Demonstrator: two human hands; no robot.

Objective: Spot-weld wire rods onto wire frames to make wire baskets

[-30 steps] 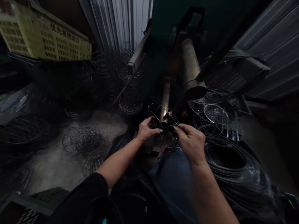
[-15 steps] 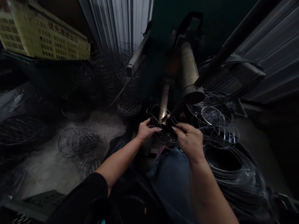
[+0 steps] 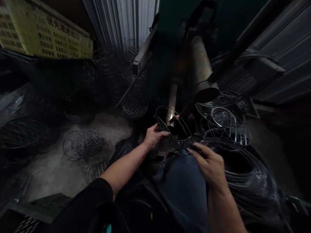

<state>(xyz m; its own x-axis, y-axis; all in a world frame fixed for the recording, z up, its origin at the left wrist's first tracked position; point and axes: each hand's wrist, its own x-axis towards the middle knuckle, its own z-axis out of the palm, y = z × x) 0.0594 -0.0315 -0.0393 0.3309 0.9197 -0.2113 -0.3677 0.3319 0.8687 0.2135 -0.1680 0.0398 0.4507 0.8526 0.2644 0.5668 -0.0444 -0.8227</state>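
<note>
A round wire frame (image 3: 186, 127) of thin bent rods sits around the lower end of an upright-slanting metal post (image 3: 172, 103). My left hand (image 3: 154, 136) grips its left side, thumb and fingers closed on the wire. On the right, my right hand (image 3: 208, 159) has its fingertips pinched at the frame's near right edge; the exact contact is dark and blurred. Just above the frame, a dark arm with a coppery tip (image 3: 178, 117) meets the wire beside the post. A thicker metal cylinder (image 3: 202, 61) hangs over it. Blue cloth (image 3: 181, 184) covers my lap.
Coiled wire (image 3: 255, 181) and a stack of wire rings (image 3: 224, 118) lie to the right. Wire baskets (image 3: 84, 144) rest on the floor at left, with another basket (image 3: 134, 106) farther back. A yellow crate (image 3: 55, 38) stands upper left; a wooden bar (image 3: 143, 58) juts forward.
My right hand has moved right and toward me, away from the post. My left hand stays on the frame's left side. The view has shifted slightly.
</note>
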